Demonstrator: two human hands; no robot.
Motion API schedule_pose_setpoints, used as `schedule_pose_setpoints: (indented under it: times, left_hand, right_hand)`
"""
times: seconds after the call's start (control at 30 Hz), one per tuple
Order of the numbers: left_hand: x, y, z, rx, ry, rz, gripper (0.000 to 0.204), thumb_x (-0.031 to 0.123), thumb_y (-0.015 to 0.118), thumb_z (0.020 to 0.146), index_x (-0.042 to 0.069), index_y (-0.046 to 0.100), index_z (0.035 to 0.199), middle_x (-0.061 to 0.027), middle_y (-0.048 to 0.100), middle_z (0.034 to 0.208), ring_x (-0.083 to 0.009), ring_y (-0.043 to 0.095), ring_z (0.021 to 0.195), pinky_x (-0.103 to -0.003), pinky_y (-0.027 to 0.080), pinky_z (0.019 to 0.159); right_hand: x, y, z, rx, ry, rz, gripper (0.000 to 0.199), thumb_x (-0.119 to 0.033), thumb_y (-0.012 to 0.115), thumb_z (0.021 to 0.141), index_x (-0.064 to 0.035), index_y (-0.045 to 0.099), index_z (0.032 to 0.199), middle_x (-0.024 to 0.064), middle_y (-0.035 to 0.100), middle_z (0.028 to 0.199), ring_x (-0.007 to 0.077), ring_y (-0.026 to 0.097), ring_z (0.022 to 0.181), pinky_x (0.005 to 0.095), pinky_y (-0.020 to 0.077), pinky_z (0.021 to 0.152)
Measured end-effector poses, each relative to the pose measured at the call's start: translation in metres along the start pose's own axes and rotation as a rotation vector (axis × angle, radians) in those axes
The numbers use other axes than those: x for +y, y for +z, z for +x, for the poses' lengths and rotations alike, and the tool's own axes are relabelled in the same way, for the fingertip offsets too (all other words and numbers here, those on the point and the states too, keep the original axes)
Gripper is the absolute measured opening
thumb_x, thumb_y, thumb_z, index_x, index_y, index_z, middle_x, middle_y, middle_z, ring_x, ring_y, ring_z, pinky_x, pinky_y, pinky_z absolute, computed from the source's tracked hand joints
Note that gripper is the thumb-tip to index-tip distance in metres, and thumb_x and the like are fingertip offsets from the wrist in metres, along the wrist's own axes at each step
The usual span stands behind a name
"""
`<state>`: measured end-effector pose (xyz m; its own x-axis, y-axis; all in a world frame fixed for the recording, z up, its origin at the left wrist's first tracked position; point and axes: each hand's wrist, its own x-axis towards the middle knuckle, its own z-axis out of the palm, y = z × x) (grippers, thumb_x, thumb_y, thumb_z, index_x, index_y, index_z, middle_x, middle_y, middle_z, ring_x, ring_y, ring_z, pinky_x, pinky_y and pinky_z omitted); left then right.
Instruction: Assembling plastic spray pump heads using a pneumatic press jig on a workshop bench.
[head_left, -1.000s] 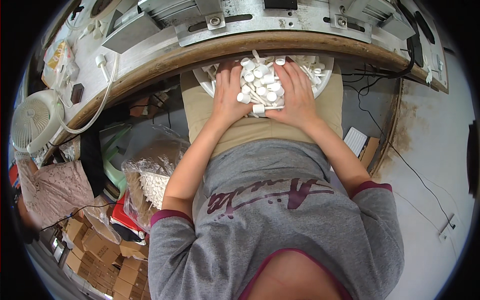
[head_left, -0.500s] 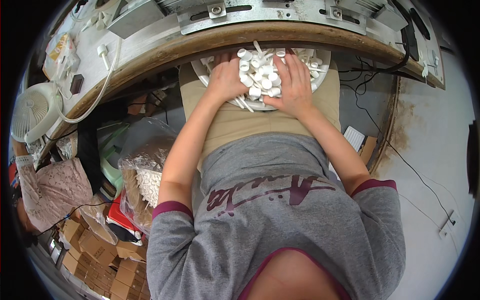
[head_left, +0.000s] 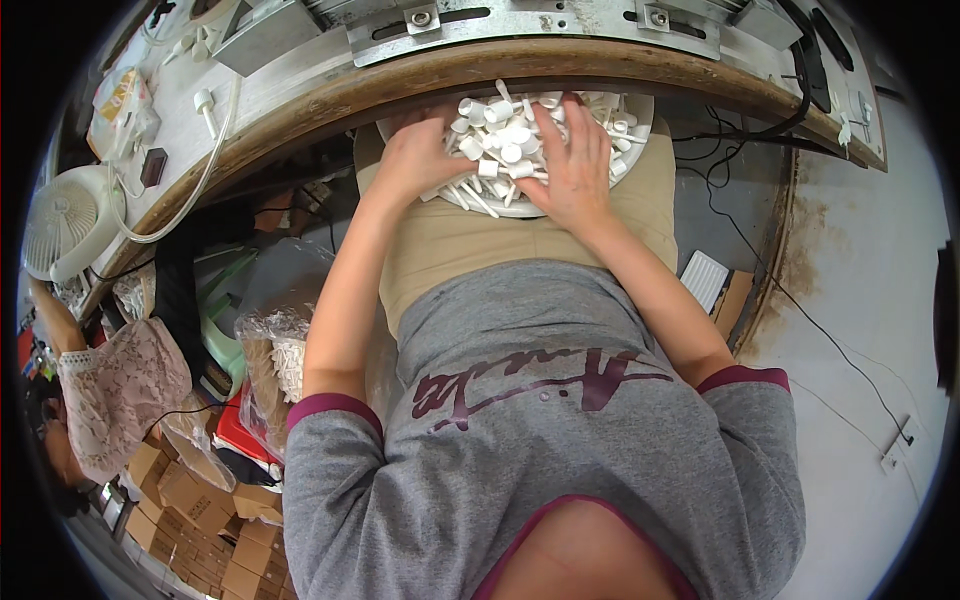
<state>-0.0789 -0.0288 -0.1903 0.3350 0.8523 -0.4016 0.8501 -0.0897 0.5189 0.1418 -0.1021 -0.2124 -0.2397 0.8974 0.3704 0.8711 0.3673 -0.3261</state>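
Note:
A white round basin (head_left: 643,122) rests on my lap under the bench edge. It is full of small white plastic caps (head_left: 512,152), several with thin stems (head_left: 474,198). At the heap's left side is my left hand (head_left: 418,155), its thumb stretched apart against the caps and its fingertips partly hidden. On the right, my right hand (head_left: 575,168) lies over the pieces with fingers spread and thumb pointing inward. Loose caps pile up between the two palms, and neither hand is closed round a single piece.
A wooden-edged bench (head_left: 330,110) with metal fixtures (head_left: 540,28) curves ahead. At left are a small fan (head_left: 65,222), a plastic bag of white pieces (head_left: 288,368) and cardboard boxes (head_left: 195,495). Another person's lace sleeve (head_left: 130,385) shows there. Black cables (head_left: 745,240) hang at right.
My left hand has shifted left and my right hand slightly left, its fingers more spread. The caps between them have tumbled into a different arrangement. The other person's arm at left has moved.

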Motion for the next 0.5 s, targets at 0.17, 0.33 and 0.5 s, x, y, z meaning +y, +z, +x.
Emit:
schedule_pose_setpoints:
  times: [0.17,0.33,0.5]
  left_hand:
    - [-0.012,0.021,-0.053,0.411,0.128,-0.153,0.113,0.048,0.090,0.057,-0.007,0.037,0.140,-0.0289,0.046,0.137,-0.0452,0.041,0.130,-0.048,0.036,0.107]
    - [-0.004,0.062,-0.054,0.471,0.218,0.174,0.136,0.060,0.090,0.048,-0.012,0.025,0.143,-0.0318,0.044,0.127,-0.0495,0.040,0.126,-0.064,0.025,0.110]
    - [-0.007,0.065,-0.028,0.456,0.266,-0.032,0.134,0.056,0.093,0.040,-0.010,0.032,0.139,-0.0295,0.047,0.121,-0.0477,0.041,0.123,-0.058,0.030,0.107]
  right_hand:
    - [-0.002,-0.012,-0.005,0.013,-0.024,0.123,0.100,-0.035,0.084,0.063,-0.0104,0.038,0.147,0.0247,0.033,0.147,0.0421,0.035,0.134,0.0552,0.0303,0.104]
    - [-0.004,0.008,-0.005,-0.007,-0.038,0.075,0.095,-0.030,0.082,0.066,-0.0113,0.038,0.148,0.0246,0.033,0.148,0.0415,0.034,0.136,0.0581,0.0301,0.103]
    - [0.002,0.020,0.001,0.069,-0.086,-0.007,0.094,-0.025,0.081,0.066,-0.0074,0.037,0.147,0.0243,0.035,0.144,0.0427,0.037,0.131,0.0569,0.0295,0.104]
